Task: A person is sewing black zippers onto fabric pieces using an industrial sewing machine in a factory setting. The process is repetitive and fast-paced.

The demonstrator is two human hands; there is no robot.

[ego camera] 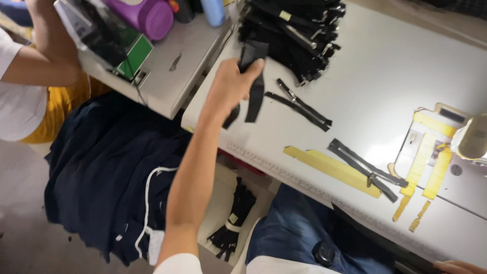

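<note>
White tabletop [385,66] fills the right of the head view, brightly lit, with a ruler strip along its near edge and yellow tape guides [332,170] stuck down near the sewing machine [469,139] at far right. Left arm is stretched long and straight, up and away from the body, forearm bare, white sleeve at the shoulder. Left hand [231,83] sits at the far-left part of the tabletop, its grip closed around a black fabric strip [255,91]; thumb lies across the top of the strip, and the loose ends hang down below the palm. That strip is dark, flat, narrow, and its upper end reaches to the foot of a big stack of black zippers [294,30] piled at the back of the tabletop, metal teeth and pulls glinting. Just right of the hand, a loose black zipper [302,105] lies flat at a slant. Another zipper [365,167], grey with metal teeth, rests across the yellow guides. Right hand [459,267] barely peeks in at the bottom right corner; whether its grip is wide or narrow, I can't tell. Blue jeans below. Dark navy garments [106,167] heap on the floor at left, a bundle of black zippers [233,218] lies beside them. Another person [30,66] in a white top sits at the neighbouring table, upper left.
</note>
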